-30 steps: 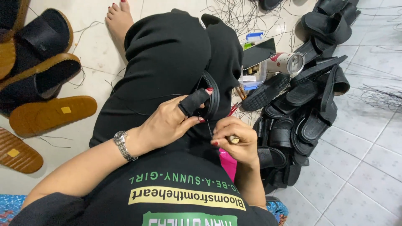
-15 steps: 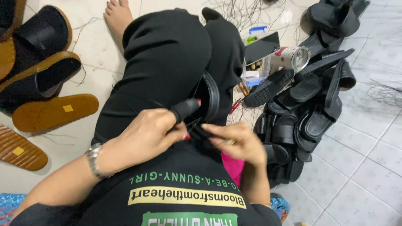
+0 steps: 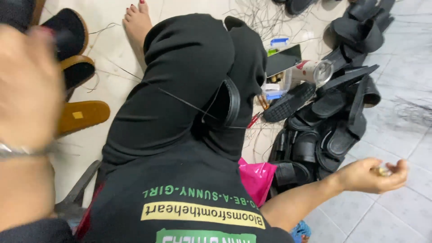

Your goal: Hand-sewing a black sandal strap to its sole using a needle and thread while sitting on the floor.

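I sit on the floor with a black sandal [image 3: 226, 106] resting on my lap, its strap facing up. Thin threads [image 3: 184, 102] stretch from it across my black trousers. My left hand [image 3: 26, 92] is raised close to the camera at the left and is badly blurred, with a watch on its wrist; what it holds is unclear. Far from the sandal, my right hand [image 3: 374, 173] reaches out to the right over the tiled floor, palm up. Its fingers are curled around a small brass-coloured object [image 3: 383, 170].
A heap of black sandals [image 3: 335, 117] lies to my right. Brown-soled sandals [image 3: 83, 114] lie on my left. A clear cup [image 3: 312, 71] on its side, a small box of bits [image 3: 274, 85] and a pink bag [image 3: 257, 176] sit beside my knee. Loose threads litter the tiles.
Both hands have left the sandal. My left hand swung up and left toward the camera. My right hand moved out to the right with the small brass-coloured object.
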